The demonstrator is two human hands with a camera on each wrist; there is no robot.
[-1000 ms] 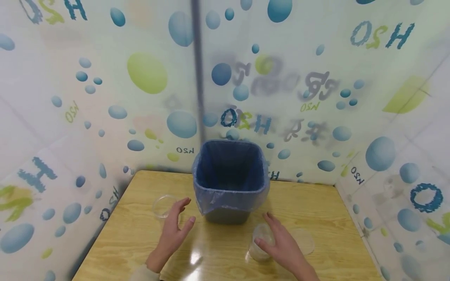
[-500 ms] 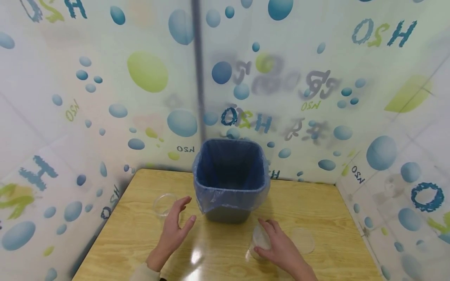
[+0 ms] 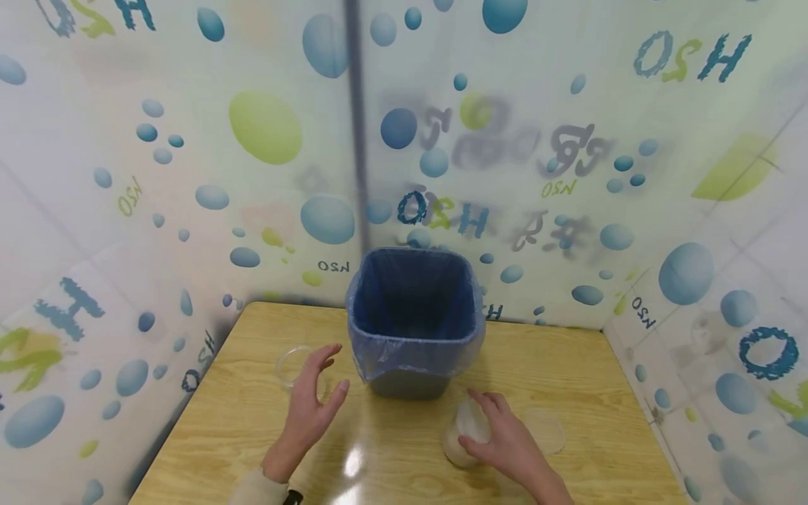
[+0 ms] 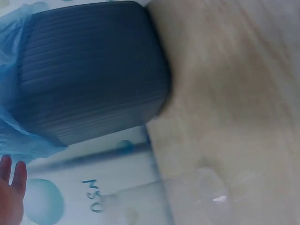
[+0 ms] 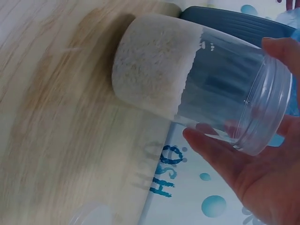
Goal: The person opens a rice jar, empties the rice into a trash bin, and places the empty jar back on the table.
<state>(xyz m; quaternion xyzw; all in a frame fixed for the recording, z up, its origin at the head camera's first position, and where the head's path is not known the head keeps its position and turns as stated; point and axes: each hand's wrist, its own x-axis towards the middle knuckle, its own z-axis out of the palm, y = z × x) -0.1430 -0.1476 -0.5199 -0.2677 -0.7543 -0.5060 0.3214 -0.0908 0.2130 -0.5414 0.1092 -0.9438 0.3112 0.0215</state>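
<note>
Clear plastic jar [image 5: 197, 89], its lower part filled with pale grain, stands near the front edge of the wooden table [image 3: 581, 372], gripped by the right hand [image 3: 505, 442]. Just behind it sits a grey bin [image 3: 413, 315] with a blue liner. The left hand [image 3: 309, 407] hovers with relaxed fingers beside a clear empty cup [image 3: 292, 365]. Bubble-printed curtains enclose the table

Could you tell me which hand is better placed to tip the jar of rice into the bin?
The right hand, probably: it already grips the open jar just in front of the lined bin. The left hand hovers open, holding nothing, beside a clear lid.
</note>
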